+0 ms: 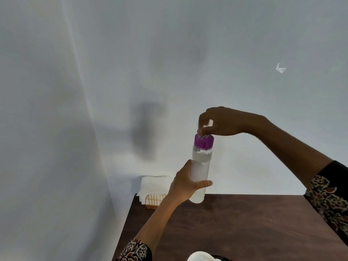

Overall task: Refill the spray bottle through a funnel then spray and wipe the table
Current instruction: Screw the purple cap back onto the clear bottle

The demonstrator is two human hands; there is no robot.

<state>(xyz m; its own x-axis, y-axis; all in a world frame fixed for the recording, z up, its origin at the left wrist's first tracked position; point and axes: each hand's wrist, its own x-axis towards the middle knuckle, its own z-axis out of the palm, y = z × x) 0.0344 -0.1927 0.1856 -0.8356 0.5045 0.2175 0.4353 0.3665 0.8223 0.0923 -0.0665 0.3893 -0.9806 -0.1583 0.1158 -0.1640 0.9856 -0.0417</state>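
- two hands on one clear bottle (199, 172), held upright above the brown table (244, 223)
- left hand (185, 187) wraps its body
- right hand (220, 122) pinches something atop the purple cap (203, 141)

no readable text, labels, brands or numbers on any surface in view

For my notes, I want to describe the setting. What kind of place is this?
Probably a plain room in a home, in a corner: a dark wooden table stands against bare white walls, with a napkin holder at its far edge.
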